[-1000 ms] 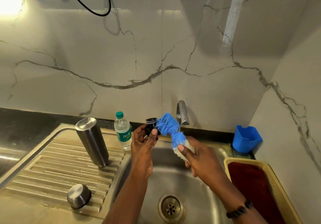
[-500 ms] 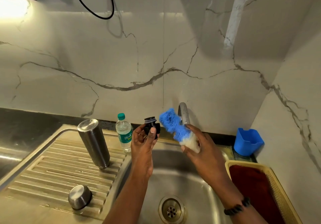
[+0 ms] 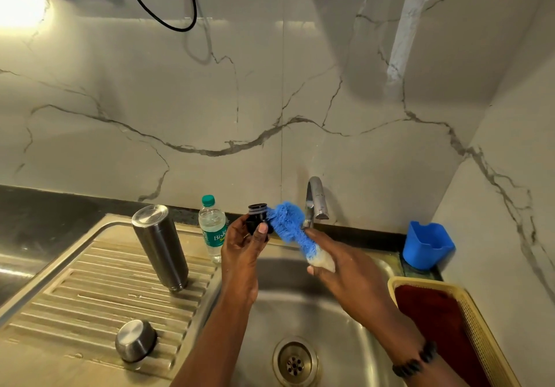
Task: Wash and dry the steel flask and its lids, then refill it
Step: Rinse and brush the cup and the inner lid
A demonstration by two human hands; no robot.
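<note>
My left hand (image 3: 241, 251) holds a small black inner lid (image 3: 257, 215) above the sink basin (image 3: 354, 320). My right hand (image 3: 339, 269) grips a blue bristle brush (image 3: 289, 226) by its white end, and the bristles touch the lid. The steel flask (image 3: 160, 247) stands upside down on the ribbed drainboard (image 3: 99, 290). A steel outer cap (image 3: 135, 340) sits mouth down near the drainboard's front.
A small plastic water bottle (image 3: 212, 227) with a green cap stands behind the flask. The tap (image 3: 316, 202) rises at the back of the sink. A blue holder (image 3: 428, 248) sits at the back right. A yellow basket (image 3: 480, 326) with a red cloth lies right.
The brush drew away from the lid half a second ago and now presses against it again. My left hand has kept the lid in about the same place.
</note>
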